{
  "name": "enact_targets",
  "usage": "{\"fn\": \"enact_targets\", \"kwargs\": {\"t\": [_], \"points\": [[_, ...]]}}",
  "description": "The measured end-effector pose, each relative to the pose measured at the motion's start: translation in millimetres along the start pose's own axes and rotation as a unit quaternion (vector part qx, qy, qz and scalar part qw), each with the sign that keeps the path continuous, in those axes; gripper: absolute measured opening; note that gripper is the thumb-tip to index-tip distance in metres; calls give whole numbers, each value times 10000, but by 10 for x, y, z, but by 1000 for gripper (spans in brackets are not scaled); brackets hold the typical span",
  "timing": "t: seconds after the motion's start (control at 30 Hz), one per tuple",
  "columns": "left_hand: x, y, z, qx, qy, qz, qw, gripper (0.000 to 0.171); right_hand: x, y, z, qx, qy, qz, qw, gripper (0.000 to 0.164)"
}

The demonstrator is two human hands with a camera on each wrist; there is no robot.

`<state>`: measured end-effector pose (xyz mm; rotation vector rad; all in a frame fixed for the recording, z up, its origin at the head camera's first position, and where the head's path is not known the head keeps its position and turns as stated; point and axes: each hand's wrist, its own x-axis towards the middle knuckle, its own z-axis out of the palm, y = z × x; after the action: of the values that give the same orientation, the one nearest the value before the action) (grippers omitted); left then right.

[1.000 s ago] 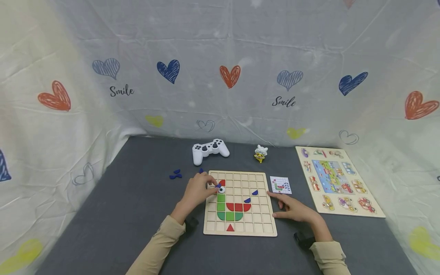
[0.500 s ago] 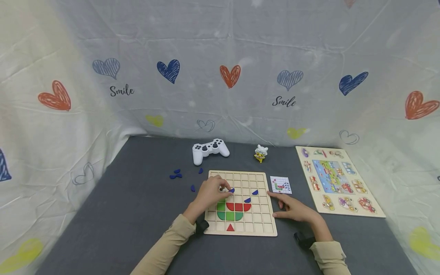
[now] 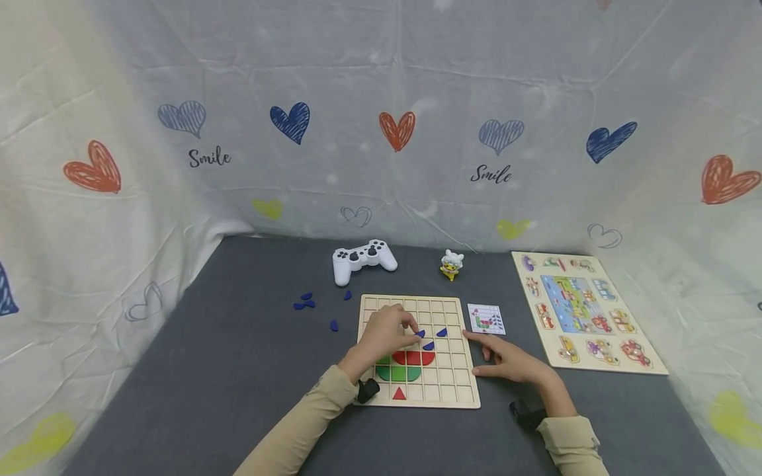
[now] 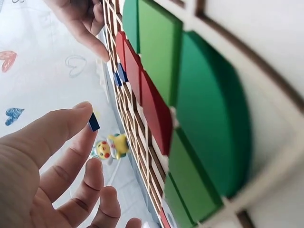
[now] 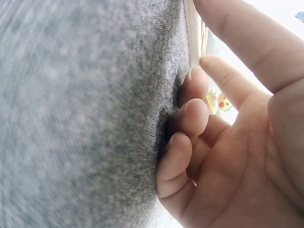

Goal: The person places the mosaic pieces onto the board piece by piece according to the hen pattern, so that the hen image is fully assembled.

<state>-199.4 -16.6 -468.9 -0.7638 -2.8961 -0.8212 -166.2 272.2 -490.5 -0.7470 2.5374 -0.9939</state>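
Observation:
My left hand (image 3: 383,334) pinches a small blue half-round piece (image 3: 420,333) between thumb and index finger, over the wooden grid board (image 3: 463,380). The left wrist view shows that blue piece (image 4: 94,122) raised above the grid, the other fingers loosely bent. Close by on the board lie two more blue pieces, one upper (image 3: 442,332) and one lower (image 3: 428,346). A red row (image 3: 413,357), green pieces (image 3: 397,373) and a red triangle (image 3: 399,394) sit on the grid; the hand hides other pieces. My right hand (image 3: 506,360) touches the board's right edge with outstretched thumb and index finger.
Several loose blue pieces (image 3: 306,304) lie left of the board. Behind it are a white game controller (image 3: 363,260) and a small figurine (image 3: 452,265). A pattern card (image 3: 486,320) lies to its right, with a wooden picture puzzle (image 3: 586,314) farther right.
My left hand has carried the blue piece rightward across the board, from the upper left to near the two blue pieces. My right hand has stayed at the board's edge.

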Motion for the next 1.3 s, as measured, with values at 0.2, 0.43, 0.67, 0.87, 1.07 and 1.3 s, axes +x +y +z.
{"fn": "enact_targets", "kwargs": {"t": [0.2,0.43,0.67,0.87,1.07,1.3], "points": [[55,108,18,214,-205,-47,9995,16,6,-6,-3,110,-7,-46,9999,72],[144,235,74,574,-470,-107,9972,12,3,-3,0,129,-10,-73,9999,72],[206,338,169,772,-608,-81,9951,13,4,-4,-2,82,-17,-92,9999,72],[244,399,254,1040,-645,-2,9925,13,-4,-24,-6,57,-27,-67,10000,72],[284,451,311,1396,-748,-71,9874,16,-5,-36,-9,80,-37,-75,9999,71],[319,473,365,1668,-767,-106,9829,23,-1,-10,-4,57,-21,-97,9999,71]]}}
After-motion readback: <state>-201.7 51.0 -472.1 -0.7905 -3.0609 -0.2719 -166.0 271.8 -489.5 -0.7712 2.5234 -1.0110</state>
